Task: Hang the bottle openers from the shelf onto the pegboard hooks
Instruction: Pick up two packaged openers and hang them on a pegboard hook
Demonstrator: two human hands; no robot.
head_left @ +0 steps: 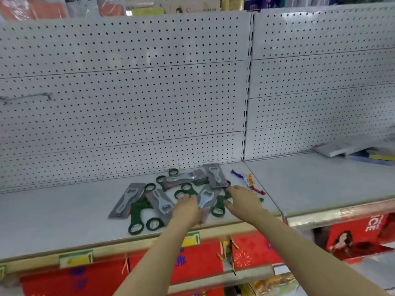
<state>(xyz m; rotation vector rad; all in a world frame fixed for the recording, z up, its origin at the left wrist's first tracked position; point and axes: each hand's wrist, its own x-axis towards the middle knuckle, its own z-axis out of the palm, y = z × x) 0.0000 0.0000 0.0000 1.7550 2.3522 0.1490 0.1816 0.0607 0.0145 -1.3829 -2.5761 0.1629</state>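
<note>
Progress: none of the hanging is done, as far as can be seen. The pegboard [136, 86] behind the shelf [64, 221] carries one hook [27, 97], at its far left edge, and that hook is bare. No other hooks show.

Stock: the bottle openers [171, 193] lie in a loose heap on the shelf, close to the foot of the pegboard and just left of the upright post [248, 86] that divides the two panels. Some are metal openers on grey cards, others are green loop-ended openers. Their long axes run in mixed directions. The carded opener [215, 175] nearest the post lies with its long axis running from the pegboard towards the shelf front. The carded one at the heap's left [128, 199] lies on a diagonal.

Hands: both are over the heap. The left hand [186, 207] rests on the cards with fingers curled down; whether it has clamped one I cannot tell. The right hand [241, 198] sits on the post side of the heap, fingers spread apart and gripping nothing visible.

Remaining: the whole heap is left to hang.
</note>
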